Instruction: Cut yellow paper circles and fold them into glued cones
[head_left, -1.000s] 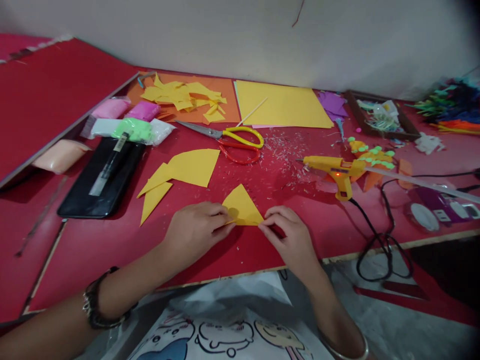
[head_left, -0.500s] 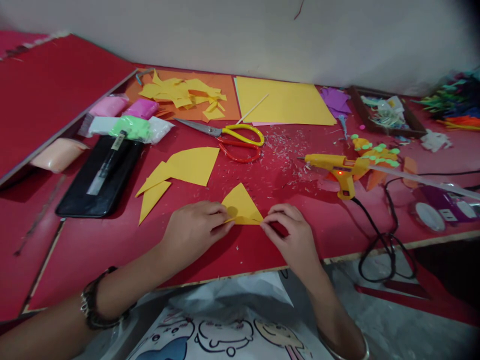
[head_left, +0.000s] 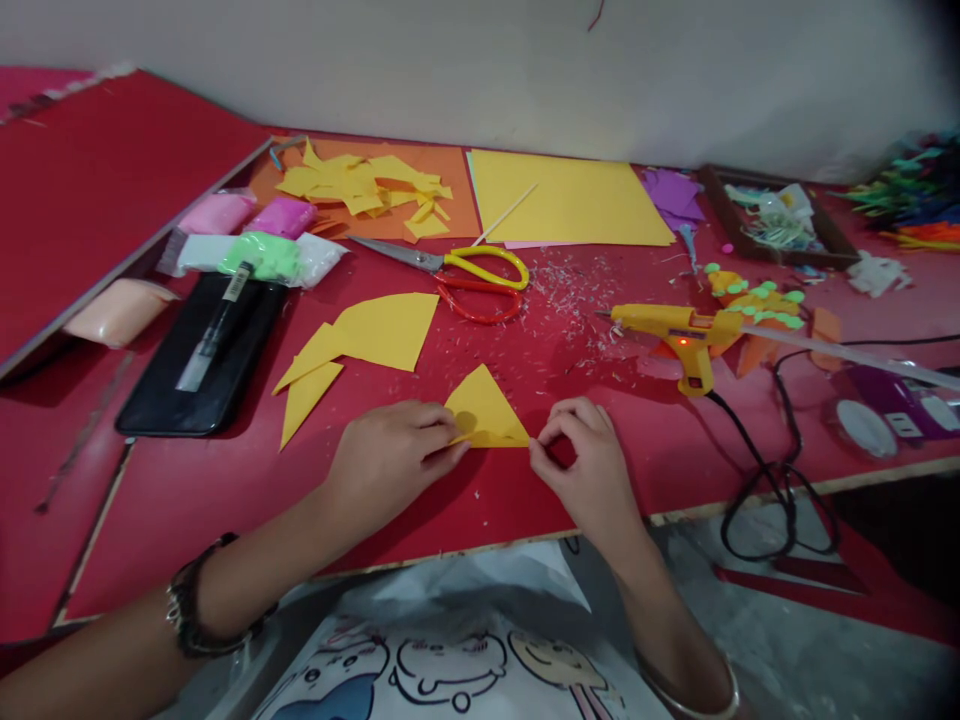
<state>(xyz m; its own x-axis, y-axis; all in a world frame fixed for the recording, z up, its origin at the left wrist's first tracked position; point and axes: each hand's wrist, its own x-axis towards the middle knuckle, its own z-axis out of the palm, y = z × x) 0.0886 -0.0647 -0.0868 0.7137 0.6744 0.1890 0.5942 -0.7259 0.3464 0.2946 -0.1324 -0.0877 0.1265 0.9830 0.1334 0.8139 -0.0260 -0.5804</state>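
A piece of yellow paper (head_left: pixel 484 408), roughly triangular with a narrow fold along its near edge, lies on the red table in front of me. Its left corner is pinched between the thumb and fingers of my left hand (head_left: pixel 397 455). On the other side, thumb and forefinger of my right hand (head_left: pixel 585 465) close on the tip of the right corner. More cut yellow pieces (head_left: pixel 386 330) lie beyond my left hand, partly overlapping. Scissors (head_left: pixel 480 270) with one yellow and one red handle rest farther back.
A yellow glue gun (head_left: pixel 675 335) with a lit red light stands at right, its black cable (head_left: pixel 757 470) hanging over the table edge. At left, a pen (head_left: pixel 217 325) lies on a black phone (head_left: pixel 172 390) beside clay packets (head_left: pixel 262 255). Yellow sheets (head_left: pixel 577 200) and scraps (head_left: pixel 337 185) lie behind.
My right hand has shifted slightly right, its fingertips now at the very tip of the paper's corner. My left hand keeps its pinch in the same place.
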